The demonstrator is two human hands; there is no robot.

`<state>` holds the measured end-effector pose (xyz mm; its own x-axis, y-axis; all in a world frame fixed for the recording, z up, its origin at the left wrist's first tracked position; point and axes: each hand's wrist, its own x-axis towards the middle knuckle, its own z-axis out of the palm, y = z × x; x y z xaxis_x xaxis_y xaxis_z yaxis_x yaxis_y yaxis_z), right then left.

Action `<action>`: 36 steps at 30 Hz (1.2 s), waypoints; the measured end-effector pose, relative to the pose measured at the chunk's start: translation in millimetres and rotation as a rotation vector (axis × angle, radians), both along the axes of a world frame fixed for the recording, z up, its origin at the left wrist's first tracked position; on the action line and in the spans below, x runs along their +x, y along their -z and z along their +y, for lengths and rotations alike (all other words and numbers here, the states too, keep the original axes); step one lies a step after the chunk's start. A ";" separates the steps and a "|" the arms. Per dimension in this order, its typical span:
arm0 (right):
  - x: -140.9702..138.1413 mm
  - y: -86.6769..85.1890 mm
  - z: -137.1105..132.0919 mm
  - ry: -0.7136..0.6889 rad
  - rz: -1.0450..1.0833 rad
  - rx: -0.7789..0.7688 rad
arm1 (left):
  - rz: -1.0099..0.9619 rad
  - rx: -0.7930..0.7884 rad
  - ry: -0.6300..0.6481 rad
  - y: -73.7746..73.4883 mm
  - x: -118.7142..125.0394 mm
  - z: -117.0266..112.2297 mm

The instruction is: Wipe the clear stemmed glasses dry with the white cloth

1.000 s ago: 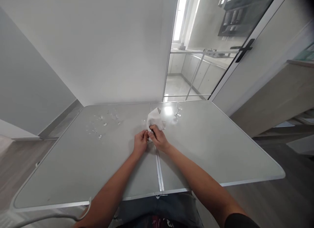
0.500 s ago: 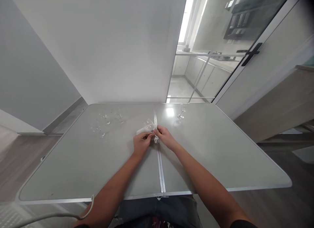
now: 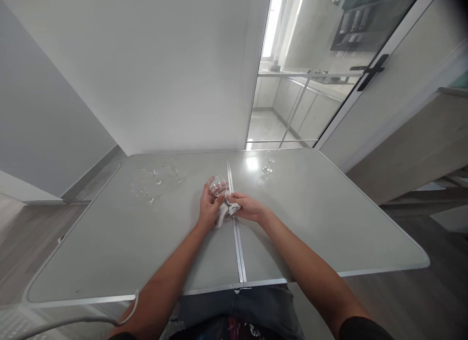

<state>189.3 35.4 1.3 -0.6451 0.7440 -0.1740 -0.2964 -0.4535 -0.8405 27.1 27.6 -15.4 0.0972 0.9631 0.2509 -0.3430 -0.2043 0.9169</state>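
Over the middle of the table, a clear wine glass (image 3: pixel 218 184) lies tilted in my left hand (image 3: pixel 209 203), whose fingers curl around its bowl. My right hand (image 3: pixel 247 206) pinches a white cloth (image 3: pixel 223 214) against the lower end of the glass. The cloth is bunched and hangs down between both hands. It hides the stem and foot of the glass.
Several clear glasses (image 3: pixel 158 182) stand at the left rear of the grey folding table (image 3: pixel 146 252). One stemmed glass (image 3: pixel 267 169) stands at the back right, near the wall. A metal seam (image 3: pixel 239 257) runs down the table's middle. A pale cable (image 3: pixel 133 306) hangs by the front left edge.
My left hand has shifted from the cloth to grip around the glass bowl. The cloth has come off the bowl and now hangs lower, by my right hand. The view has shifted slightly.
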 end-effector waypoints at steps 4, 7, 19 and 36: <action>1.0 -1.6 0.4 -0.050 -0.082 0.084 | 0.070 0.041 -0.115 0.8 -2.3 -0.6; 0.2 -4.6 0.5 -0.011 -0.131 0.107 | 0.126 0.084 -0.225 2.1 -3.2 -1.3; 2.0 -9.2 2.6 0.120 -0.506 0.550 | 0.130 0.111 -0.303 6.9 -0.3 1.0; -9.6 3.2 8.0 0.585 -0.076 0.166 | -0.107 0.085 -0.151 9.2 -3.9 9.3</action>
<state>179.7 43.4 -1.9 -0.1115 0.9923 -0.0546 -0.3936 -0.0945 -0.9144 23.2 36.9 -24.6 -0.0782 0.9395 0.3335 -0.3972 -0.3362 0.8539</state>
